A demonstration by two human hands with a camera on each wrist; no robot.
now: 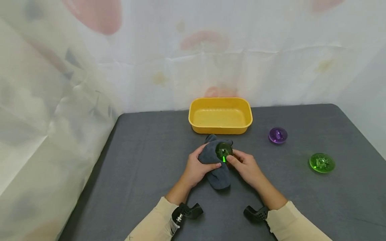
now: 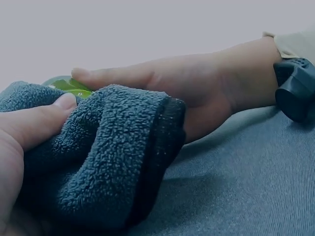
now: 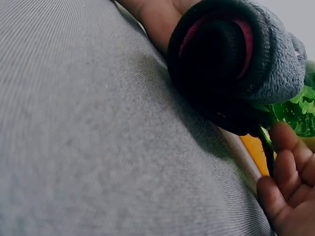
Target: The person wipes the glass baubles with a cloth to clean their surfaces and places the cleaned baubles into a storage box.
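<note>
Now we wipe the green glass piece [image 1: 223, 151], which sits between our hands, just before the yellow tub [image 1: 220, 115]. Our left hand [image 1: 197, 167] grips the grey cloth [image 1: 214, 167]; our right hand [image 1: 245, 166] pinches the piece. We should hold firmly and rub gently, so it does not slip.

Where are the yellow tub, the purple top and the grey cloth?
yellow tub [image 1: 220, 128]: head view, front wall.
purple top [image 1: 277, 135]: head view, its dome.
grey cloth [image 1: 219, 176]: head view, lower fold.
</note>
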